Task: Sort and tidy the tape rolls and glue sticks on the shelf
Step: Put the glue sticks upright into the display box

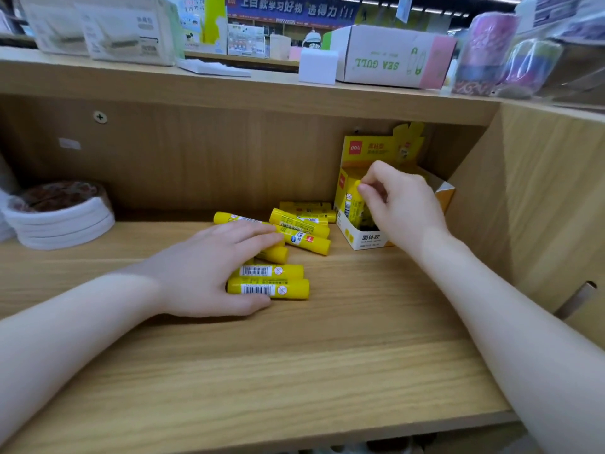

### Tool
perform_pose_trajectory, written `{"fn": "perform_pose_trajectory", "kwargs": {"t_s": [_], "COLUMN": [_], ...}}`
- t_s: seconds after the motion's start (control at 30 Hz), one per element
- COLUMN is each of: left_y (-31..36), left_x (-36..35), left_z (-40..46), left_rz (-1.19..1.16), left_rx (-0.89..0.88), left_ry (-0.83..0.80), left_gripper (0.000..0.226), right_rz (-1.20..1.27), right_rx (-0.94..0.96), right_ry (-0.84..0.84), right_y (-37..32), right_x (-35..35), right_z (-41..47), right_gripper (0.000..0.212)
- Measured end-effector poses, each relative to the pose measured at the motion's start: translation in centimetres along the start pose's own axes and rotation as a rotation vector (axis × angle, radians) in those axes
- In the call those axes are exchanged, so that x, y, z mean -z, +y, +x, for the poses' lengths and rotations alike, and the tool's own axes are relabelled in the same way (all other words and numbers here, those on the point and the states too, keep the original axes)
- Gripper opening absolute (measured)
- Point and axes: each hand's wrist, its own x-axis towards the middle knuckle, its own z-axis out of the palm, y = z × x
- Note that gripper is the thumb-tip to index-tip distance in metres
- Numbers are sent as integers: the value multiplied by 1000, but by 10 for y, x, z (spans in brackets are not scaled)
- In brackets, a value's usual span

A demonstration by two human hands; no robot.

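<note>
Several yellow glue sticks (299,239) lie loose on the wooden shelf (294,355). My left hand (209,270) lies over the nearer ones, fingers curled round a pair of sticks (271,280) by its thumb. At the back right stands an open yellow and white glue stick box (368,239). My right hand (399,204) pinches the top of an upright glue stick (352,201) standing in that box. A stack of white tape rolls (62,221) sits at the far left of the shelf.
The wooden side wall (540,198) closes the shelf on the right, close behind the box. On the top shelf stand a white "SEA GULL" carton (389,57), other white boxes (124,31) and wrapped coloured tape rolls (497,54).
</note>
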Motion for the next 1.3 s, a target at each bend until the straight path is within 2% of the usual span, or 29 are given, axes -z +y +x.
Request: {"fn": "perform_pose_trajectory", "kwargs": {"t_s": [0.13, 0.23, 0.3, 0.37, 0.43, 0.53, 0.6, 0.77, 0.93, 1.07, 1.13, 1.2, 1.3], "left_y": [-2, -4, -4, -5, -5, -4, -2, 4, 2, 3, 6, 8, 9], "left_x": [5, 8, 8, 9, 10, 11, 12, 6, 4, 3, 0, -2, -3], "left_z": [-2, -3, -3, -2, -2, -1, -1, -1, 2, 2, 4, 6, 8], "left_rz": [-6, 25, 41, 42, 19, -8, -2, 81, 99, 83, 95, 98, 102], "left_rx": [38, 73, 79, 87, 95, 89, 87, 63, 57, 61, 70, 80, 81], "left_ry": [-8, -27, -48, -92, -126, -122, -109, -68, -81, -79, -60, -49, -41], "left_gripper": [104, 111, 116, 119, 121, 121, 120, 119, 122, 122, 122, 122, 121], "right_rz": [-17, -127, -256, -310, -269, -320, -345, -283, -175, 73, -58, -173, -140], "right_rx": [-35, -78, -49, 94, 187, 150, 132, 132, 62, -85, -152, -257, -303], "right_ry": [-63, -117, -48, 28, -105, -513, -585, -488, -453, -145, -58, -95, -232], "right_y": [-2, -10, -20, -35, -52, -65, -67, -67, -59, -35, -15, -2, 4], "right_x": [3, 2, 4, 9, 10, -7, -22, -39, -9, 37, 54, 64, 55], "right_z": [-4, -8, -12, -13, -8, 8, 14, 12, 4, -6, -6, -5, -3], "right_gripper": [14, 21, 29, 36, 35, 33, 30, 22, 27, 25, 29, 30, 28]}}
